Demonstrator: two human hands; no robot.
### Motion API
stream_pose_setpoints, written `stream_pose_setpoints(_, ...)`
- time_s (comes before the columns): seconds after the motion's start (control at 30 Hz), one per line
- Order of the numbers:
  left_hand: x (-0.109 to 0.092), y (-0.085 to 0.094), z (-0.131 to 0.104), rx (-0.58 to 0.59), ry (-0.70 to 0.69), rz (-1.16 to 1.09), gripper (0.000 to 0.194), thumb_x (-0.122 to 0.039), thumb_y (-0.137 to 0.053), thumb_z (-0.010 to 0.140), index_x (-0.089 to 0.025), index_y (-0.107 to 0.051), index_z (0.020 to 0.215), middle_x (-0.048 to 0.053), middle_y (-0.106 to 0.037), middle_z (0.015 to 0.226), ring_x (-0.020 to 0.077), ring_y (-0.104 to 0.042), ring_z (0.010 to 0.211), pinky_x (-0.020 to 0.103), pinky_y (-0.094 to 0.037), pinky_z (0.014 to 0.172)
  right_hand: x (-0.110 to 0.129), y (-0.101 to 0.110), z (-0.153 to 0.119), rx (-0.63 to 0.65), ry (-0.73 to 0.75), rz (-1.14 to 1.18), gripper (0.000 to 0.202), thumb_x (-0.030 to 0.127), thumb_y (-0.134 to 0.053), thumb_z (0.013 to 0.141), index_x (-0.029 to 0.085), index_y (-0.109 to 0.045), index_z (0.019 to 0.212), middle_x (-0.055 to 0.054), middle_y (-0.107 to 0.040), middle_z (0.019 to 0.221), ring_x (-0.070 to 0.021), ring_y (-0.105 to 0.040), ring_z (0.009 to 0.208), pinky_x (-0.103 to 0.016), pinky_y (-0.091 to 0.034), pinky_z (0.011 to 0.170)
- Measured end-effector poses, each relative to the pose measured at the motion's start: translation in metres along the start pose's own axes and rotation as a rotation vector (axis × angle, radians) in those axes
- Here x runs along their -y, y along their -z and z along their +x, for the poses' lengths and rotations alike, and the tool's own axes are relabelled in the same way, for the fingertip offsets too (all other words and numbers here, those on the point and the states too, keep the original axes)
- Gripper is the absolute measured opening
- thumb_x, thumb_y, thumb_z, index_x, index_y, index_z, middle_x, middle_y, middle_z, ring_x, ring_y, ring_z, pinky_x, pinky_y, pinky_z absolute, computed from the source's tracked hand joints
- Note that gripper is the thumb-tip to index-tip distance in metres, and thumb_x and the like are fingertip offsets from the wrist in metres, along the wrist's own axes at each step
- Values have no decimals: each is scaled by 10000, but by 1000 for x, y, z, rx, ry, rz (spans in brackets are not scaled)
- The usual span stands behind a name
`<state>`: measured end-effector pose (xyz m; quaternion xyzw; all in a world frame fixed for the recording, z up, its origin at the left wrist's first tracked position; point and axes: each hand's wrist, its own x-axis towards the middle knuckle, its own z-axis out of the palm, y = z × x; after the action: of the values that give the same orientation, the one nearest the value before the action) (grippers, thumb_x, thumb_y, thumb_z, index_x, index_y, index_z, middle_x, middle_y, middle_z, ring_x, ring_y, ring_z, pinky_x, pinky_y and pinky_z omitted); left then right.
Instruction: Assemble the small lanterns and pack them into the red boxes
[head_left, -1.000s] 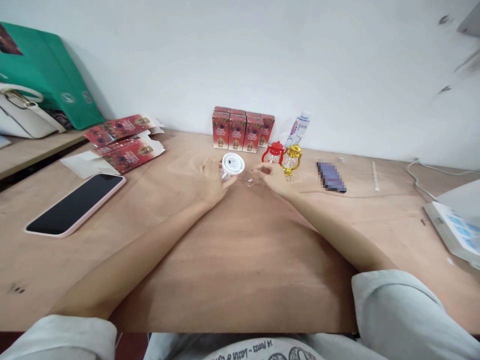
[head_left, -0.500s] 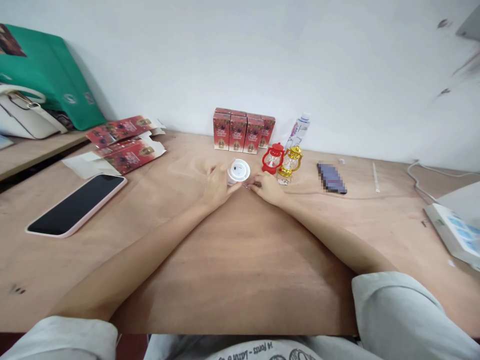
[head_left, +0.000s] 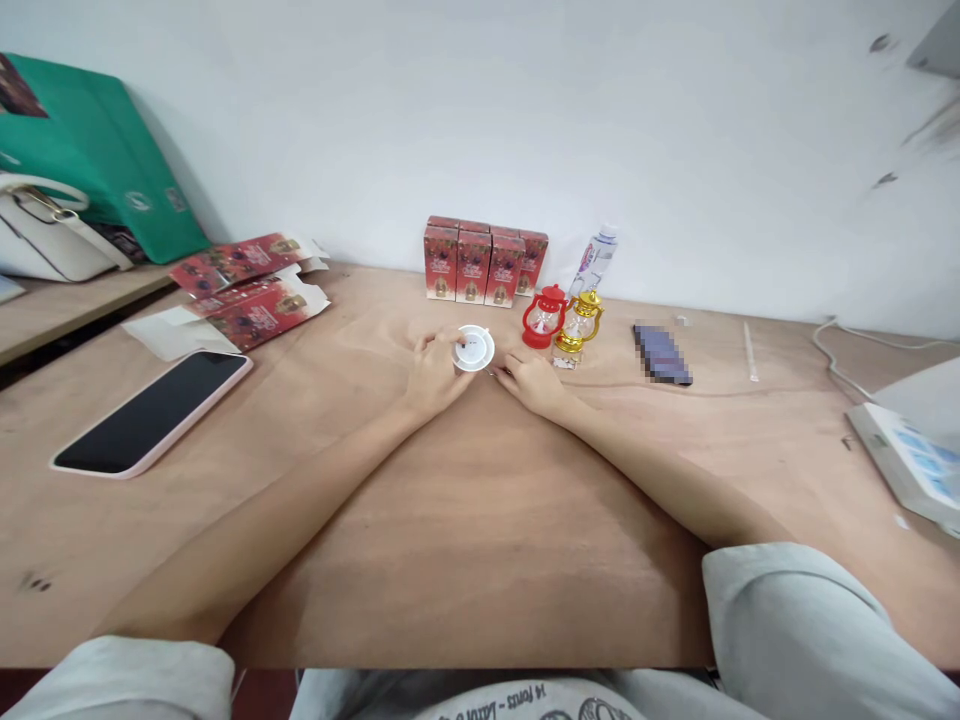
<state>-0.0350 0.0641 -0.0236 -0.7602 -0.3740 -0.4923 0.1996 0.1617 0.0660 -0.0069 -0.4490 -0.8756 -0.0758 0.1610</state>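
My left hand is closed around the side of a white round plastic base, its flat face turned up towards me. Small dark marks show on that face; what lies beneath it is hidden. Just right of it, my right hand pinches a thin, shiny metal piece, too small to name surely. Behind my right hand stand a red toy lantern and a gold toy lantern, side by side, with a small clear piece in front of the gold one.
Several red printed boxes stand by the wall, near a clear bottle. Flattened red packaging and a pink-cased phone lie left. To the right are a blurred-out phone, a clear strip and a white box.
The white base has tilted a little in my left hand, and a left finger now reaches onto its face. My right hand's fingers have shifted slightly beside it.
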Motion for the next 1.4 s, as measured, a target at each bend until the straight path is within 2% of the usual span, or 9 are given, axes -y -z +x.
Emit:
stream_pose_setpoints(0.2, 3, -2, -2, 70, 48, -60, 286, -251, -585, 824, -207, -413, 1048, 79, -683, 1046, 228, -682, 965, 389, -475, 850, 0, -1, -1, -13, 8, -13, 189, 243, -513, 934, 138, -644, 848, -134, -685, 931, -221, -609, 860, -310, -425, 743)
stream_pose_setpoints(0.47, -1, 0, 1, 36, 1, -79, 277, -220, -589, 818, -213, -395, 1016, 92, -693, 1059, 227, -687, 972, 386, -490, 833, -2, -4, -2, -29, 3, 0, 164, 226, -527, 925, 133, -624, 831, -130, -669, 891, -221, -594, 845, -312, -403, 740)
stream_pose_setpoints(0.87, -2, 3, 0, 155, 56, -98, 332, -190, -611, 750, -224, -426, 1024, 90, -681, 1132, 221, -654, 959, 367, -482, 854, -2, -5, -3, -44, -10, 22, 201, 227, -492, 941, 159, -631, 811, -82, -668, 860, -188, -587, 802, -285, -366, 673)
stream_pose_setpoints(1.1, -3, 2, 1, 84, 5, -65, 360, -200, -610, 778, -214, -415, 1081, 84, -689, 1099, 204, -672, 925, 353, -483, 836, -4, -8, -3, -90, -15, 79, 177, 212, -507, 921, 173, -607, 779, -73, -653, 829, -186, -576, 784, -287, -380, 682)
stream_pose_setpoints(1.27, 1, -1, -1, 46, -52, -32, 299, -229, -584, 837, -206, -413, 1080, 92, -690, 1074, 226, -681, 971, 384, -466, 875, -1, -4, -3, -202, -44, 161, 131, 193, -497, 912, 167, -591, 824, -78, -643, 837, -177, -573, 767, -292, -421, 704)
stream_pose_setpoints(1.4, 2, -4, -4, 67, -40, 9, 331, -330, -547, 884, -202, -402, 1153, 108, -685, 1089, 233, -690, 944, 402, -466, 881, 11, 11, -2, -534, -161, 513, 164, 254, -485, 932, 183, -575, 814, -24, -624, 768, -131, -559, 678, -272, -447, 670)
